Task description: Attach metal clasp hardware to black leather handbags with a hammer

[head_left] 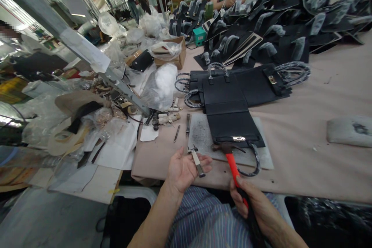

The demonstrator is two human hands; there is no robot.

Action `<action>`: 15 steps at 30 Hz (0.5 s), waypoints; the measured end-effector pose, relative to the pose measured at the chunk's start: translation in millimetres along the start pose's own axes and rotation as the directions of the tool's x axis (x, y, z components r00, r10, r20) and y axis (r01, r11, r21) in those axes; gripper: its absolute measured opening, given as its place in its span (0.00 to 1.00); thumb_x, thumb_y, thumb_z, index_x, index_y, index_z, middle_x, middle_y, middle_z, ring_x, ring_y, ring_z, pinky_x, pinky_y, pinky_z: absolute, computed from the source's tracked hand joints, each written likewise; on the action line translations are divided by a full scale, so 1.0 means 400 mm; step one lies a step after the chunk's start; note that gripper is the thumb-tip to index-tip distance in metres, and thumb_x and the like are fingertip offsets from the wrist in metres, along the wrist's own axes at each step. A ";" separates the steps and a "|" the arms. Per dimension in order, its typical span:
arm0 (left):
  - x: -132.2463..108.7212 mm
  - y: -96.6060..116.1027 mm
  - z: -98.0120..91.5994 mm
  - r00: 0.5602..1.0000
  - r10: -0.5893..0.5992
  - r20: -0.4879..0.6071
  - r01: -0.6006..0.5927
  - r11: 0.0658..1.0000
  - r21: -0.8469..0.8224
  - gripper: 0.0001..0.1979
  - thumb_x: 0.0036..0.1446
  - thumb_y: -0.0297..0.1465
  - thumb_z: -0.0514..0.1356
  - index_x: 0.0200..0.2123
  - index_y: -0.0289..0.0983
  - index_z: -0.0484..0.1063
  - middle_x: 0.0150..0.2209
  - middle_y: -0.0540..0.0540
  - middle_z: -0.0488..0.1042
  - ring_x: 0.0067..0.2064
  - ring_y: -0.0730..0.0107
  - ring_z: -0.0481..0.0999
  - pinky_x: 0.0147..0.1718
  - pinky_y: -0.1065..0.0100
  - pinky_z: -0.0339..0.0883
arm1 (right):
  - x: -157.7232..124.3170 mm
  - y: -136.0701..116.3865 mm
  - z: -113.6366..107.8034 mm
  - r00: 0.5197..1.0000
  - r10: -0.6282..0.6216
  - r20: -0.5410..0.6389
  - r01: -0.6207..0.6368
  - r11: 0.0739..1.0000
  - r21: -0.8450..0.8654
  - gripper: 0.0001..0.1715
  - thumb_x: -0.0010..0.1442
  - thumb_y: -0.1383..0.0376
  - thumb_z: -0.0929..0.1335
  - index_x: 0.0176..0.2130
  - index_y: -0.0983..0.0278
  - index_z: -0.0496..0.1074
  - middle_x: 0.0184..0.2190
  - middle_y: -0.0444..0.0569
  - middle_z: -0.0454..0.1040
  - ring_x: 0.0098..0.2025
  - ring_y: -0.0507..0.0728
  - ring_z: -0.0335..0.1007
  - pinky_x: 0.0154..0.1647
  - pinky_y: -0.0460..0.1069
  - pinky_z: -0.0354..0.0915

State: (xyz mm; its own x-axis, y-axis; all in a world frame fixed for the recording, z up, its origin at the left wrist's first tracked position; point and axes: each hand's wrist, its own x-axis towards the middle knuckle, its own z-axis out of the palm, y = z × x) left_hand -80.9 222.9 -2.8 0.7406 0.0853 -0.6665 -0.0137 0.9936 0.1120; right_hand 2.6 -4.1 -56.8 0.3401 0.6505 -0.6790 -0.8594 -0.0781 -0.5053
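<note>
Orange-handled hammer [232, 166] gripped with closed fingers in my right hand [250, 209], its head [223, 147] just beside the silver clasp [238, 138] of a black leather handbag [229, 122], which lies on a speckled grey slab [203, 135] atop the beige-covered worktable [302, 151]. My left hand [186, 168] lies palm up near the slab's front edge, fingers spread wide, with small steel pliers [196, 161] resting loosely across them.
</note>
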 end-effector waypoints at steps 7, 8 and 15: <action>-0.006 0.004 0.035 0.995 -0.002 -0.105 0.006 0.999 0.031 0.33 0.70 0.44 0.41 0.53 0.17 0.64 0.37 0.28 0.76 0.40 0.43 0.81 0.42 0.48 0.73 | 0.003 0.007 -0.008 1.000 -0.003 0.016 0.003 1.000 -0.010 0.26 0.55 0.45 0.74 0.32 0.64 0.70 0.17 0.36 0.61 0.13 0.44 0.51 0.13 0.41 0.50; -0.008 0.004 0.036 0.994 0.001 -0.113 0.002 1.000 0.024 0.33 0.70 0.44 0.40 0.54 0.17 0.63 0.37 0.29 0.76 0.40 0.43 0.81 0.41 0.48 0.73 | 0.004 0.007 -0.009 1.000 -0.002 0.015 0.002 1.000 -0.012 0.26 0.55 0.45 0.74 0.32 0.64 0.70 0.17 0.36 0.61 0.13 0.44 0.51 0.13 0.41 0.50; -0.019 0.025 0.028 0.998 -0.008 -0.060 0.008 1.000 -0.003 0.32 0.69 0.44 0.43 0.56 0.16 0.61 0.40 0.26 0.76 0.45 0.41 0.81 0.46 0.47 0.72 | 0.001 0.001 -0.004 1.000 0.010 -0.006 -0.010 1.000 -0.006 0.26 0.54 0.45 0.75 0.33 0.64 0.70 0.17 0.36 0.61 0.13 0.44 0.52 0.13 0.41 0.50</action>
State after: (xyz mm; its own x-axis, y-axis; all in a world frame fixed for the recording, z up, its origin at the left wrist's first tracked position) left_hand -79.4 231.5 11.6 0.6989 0.0820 -0.7105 -0.0102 0.9944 0.1047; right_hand 2.9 -5.0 -58.1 0.3344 0.6449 -0.6873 -0.8603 -0.0890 -0.5020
